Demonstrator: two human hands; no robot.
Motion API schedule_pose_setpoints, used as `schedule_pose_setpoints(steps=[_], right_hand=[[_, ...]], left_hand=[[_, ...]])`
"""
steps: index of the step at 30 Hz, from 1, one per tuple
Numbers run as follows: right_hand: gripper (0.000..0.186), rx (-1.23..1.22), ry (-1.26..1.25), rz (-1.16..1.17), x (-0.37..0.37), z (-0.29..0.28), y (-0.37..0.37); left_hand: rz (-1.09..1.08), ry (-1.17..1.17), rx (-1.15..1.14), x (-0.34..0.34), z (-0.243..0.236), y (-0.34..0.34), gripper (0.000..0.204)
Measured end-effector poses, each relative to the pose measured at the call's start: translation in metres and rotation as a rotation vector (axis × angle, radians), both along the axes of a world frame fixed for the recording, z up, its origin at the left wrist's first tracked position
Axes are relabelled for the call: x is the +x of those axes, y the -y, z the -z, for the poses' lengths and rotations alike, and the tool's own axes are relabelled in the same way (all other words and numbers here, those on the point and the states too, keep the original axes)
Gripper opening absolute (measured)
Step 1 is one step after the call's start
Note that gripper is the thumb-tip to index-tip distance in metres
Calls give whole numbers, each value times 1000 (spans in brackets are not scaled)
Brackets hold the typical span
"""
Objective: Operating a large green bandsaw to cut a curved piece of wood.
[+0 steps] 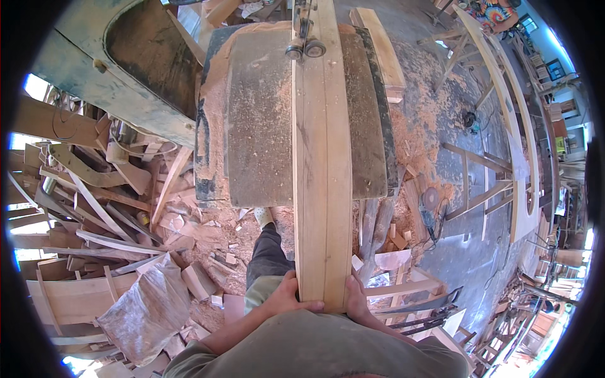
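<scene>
A long, thick wooden board (324,164) runs straight away from my body across the dusty metal machine table (261,120). A dark line runs along its upper face. My left hand (283,298) grips the near left corner, with its thumb across the top edge. On the opposite corner, my right hand (357,299) is closed round the board's side; some of its fingers are hidden underneath. At the far part of the board stand round metal guide rollers (305,48), belonging to what looks like a band saw.
The machine's greenish housing (82,63) rises at the left. Offcuts (101,214) and a plastic sheet (148,309) are heaped below it. Another plank (381,53) lies right of the table. An angle grinder (430,214) rests on the sawdust-strewn floor. A person (495,14) is at the far right.
</scene>
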State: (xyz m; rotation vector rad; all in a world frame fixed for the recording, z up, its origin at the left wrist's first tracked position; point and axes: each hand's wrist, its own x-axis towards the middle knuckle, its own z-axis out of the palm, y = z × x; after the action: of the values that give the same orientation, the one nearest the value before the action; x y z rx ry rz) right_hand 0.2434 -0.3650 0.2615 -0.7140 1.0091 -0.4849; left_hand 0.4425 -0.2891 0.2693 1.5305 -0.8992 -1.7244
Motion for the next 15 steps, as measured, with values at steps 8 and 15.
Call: schedule_pose_setpoints(steps=[8, 15], right_hand=[[60, -7, -73, 7, 0, 1, 1], [60, -16, -74, -1, 2, 0, 5]], left_hand=[[8, 14, -48, 0, 7, 1, 80], [25, 10, -2, 1, 8, 2, 82]])
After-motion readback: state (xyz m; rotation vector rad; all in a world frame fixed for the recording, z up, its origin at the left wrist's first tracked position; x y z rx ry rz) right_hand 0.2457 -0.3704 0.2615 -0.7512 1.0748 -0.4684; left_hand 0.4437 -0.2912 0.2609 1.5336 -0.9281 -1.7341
